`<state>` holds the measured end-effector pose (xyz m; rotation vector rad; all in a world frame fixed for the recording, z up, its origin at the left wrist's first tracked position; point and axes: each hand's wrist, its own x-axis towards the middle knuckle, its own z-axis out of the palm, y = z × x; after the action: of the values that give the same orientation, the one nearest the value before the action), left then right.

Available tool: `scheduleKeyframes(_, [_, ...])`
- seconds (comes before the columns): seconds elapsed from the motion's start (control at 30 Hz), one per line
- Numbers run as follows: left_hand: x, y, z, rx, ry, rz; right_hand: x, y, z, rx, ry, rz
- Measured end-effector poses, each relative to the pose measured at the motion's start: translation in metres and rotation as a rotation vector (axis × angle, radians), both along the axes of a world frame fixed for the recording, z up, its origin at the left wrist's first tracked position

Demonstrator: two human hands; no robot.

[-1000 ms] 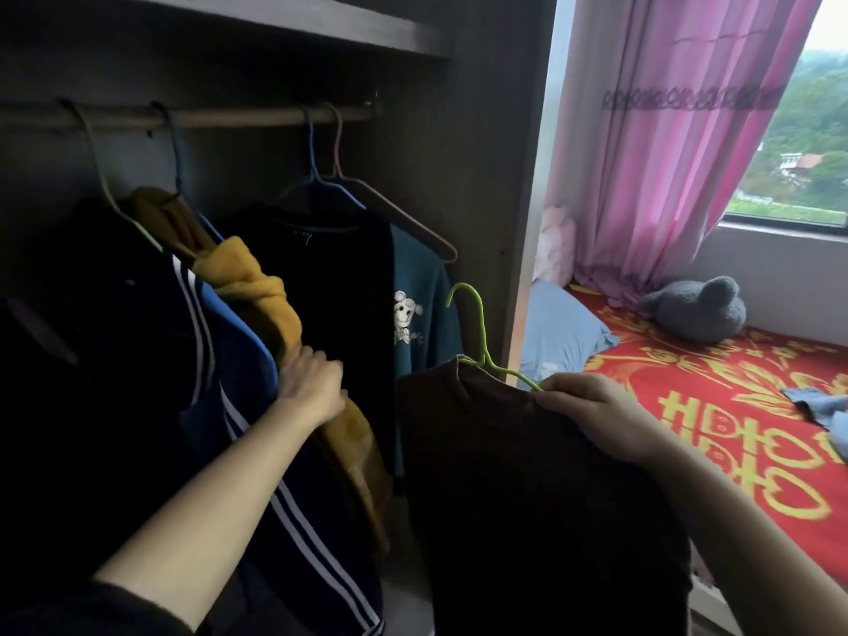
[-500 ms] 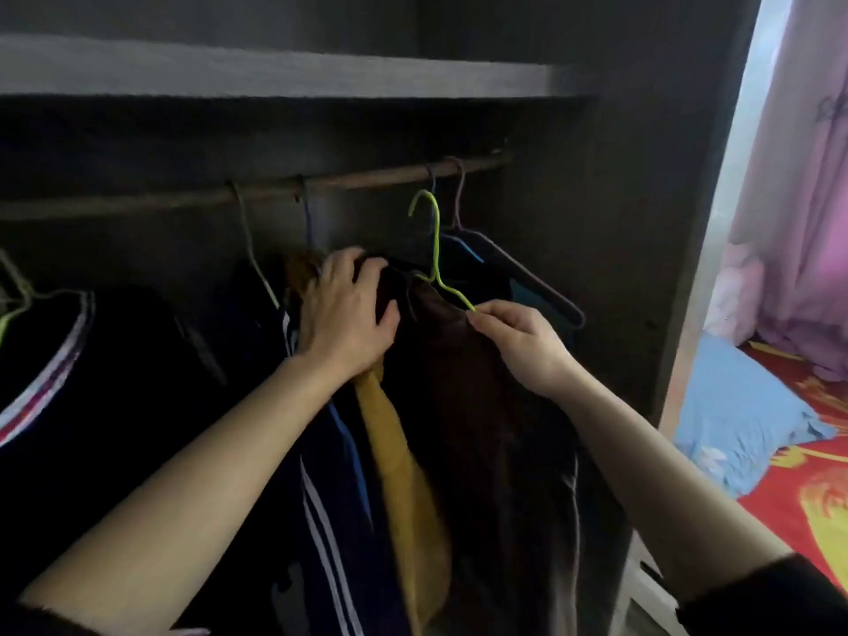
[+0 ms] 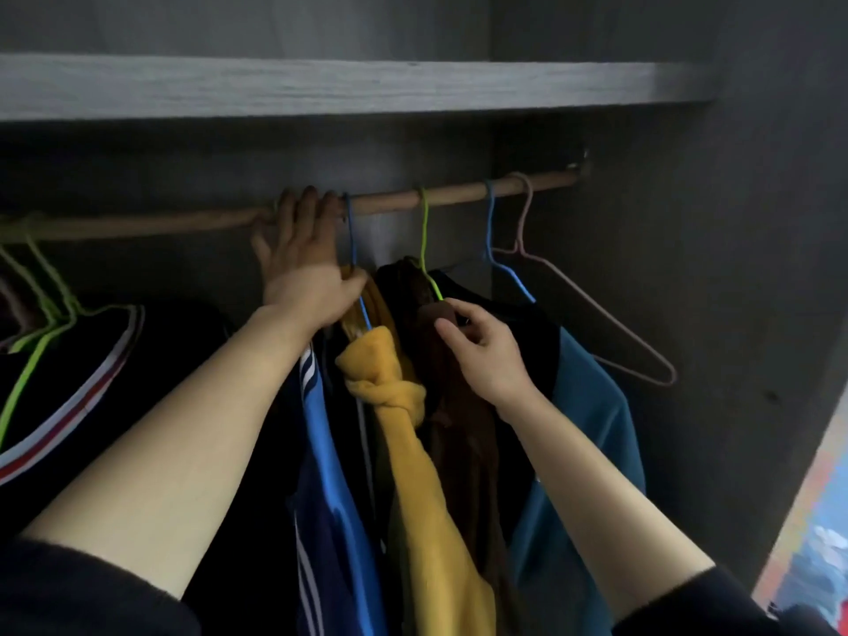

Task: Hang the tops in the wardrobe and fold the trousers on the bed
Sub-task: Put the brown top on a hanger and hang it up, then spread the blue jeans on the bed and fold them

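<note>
Fingers point(image 3: 308, 205) of left hand point(image 3: 303, 273) on rail point(image 3: 459, 197)

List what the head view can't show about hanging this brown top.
All head view.
- Left hand: fingers hook over the rail; gripping or resting unclear, too dark.
- Green hanger: arms hidden inside the brown top.
- Brown top's hem: behind the yellow garment, cut off by the bottom edge.

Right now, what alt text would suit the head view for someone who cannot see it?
A brown top on a green hanger hangs from the wardrobe rail; the right hand pinches its shoulder while the left hand touches the rail.
</note>
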<state>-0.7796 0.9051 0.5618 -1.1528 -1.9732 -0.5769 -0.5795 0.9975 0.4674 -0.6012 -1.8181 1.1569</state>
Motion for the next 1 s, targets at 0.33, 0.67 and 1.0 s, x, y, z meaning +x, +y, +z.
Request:
scheduleKeyframes(0.33, [0.026,-0.021,0.0,-0.188,-0.222,-0.057,0.035,-0.075,-0.059,0.232,-0.1,-0.258])
scheduleKeyframes(0.67, [0.154,-0.102,-0.205,0.012,-0.093,-0.409,0.158,-0.179,-0.229,0.152,-0.634,-0.552])
scheduleKeyframes(1.0, [0.287,-0.182,-0.375,-0.473,-0.588,-0.542,0.303,-0.251,-0.292,0.051,-0.888,-0.768])
